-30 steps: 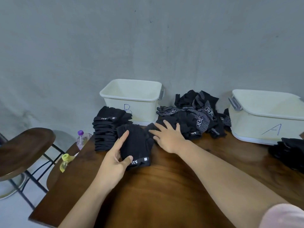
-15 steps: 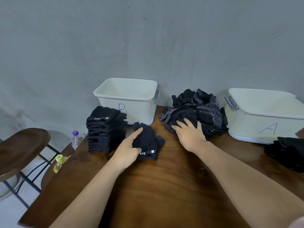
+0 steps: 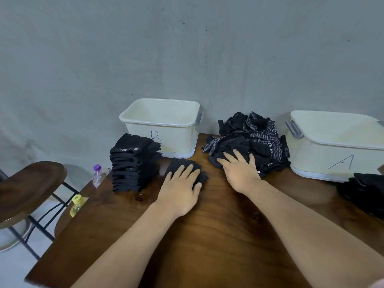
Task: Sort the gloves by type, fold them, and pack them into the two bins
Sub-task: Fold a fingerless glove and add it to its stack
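Here, the left hand [image 3: 180,192] lay flat on a folded black glove [image 3: 177,162] on the tabletop [image 3: 218,235], fingers [image 3: 182,173] straight and slightly apart, apparently to press the fold flat. The glove sat just beside the stack [image 3: 133,163] of folded gloves in front of bin B [image 3: 162,125]. The right hand [image 3: 241,173] rested on the unsorted heap [image 3: 255,136] between bin B and bin A [image 3: 332,146], fingers straight and spread, gripping nothing, likely positioned to select the next glove; no gloves showed inside either bin.

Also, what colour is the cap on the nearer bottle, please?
Yellow: the nearer bottle's cap shows clearest in the head view.
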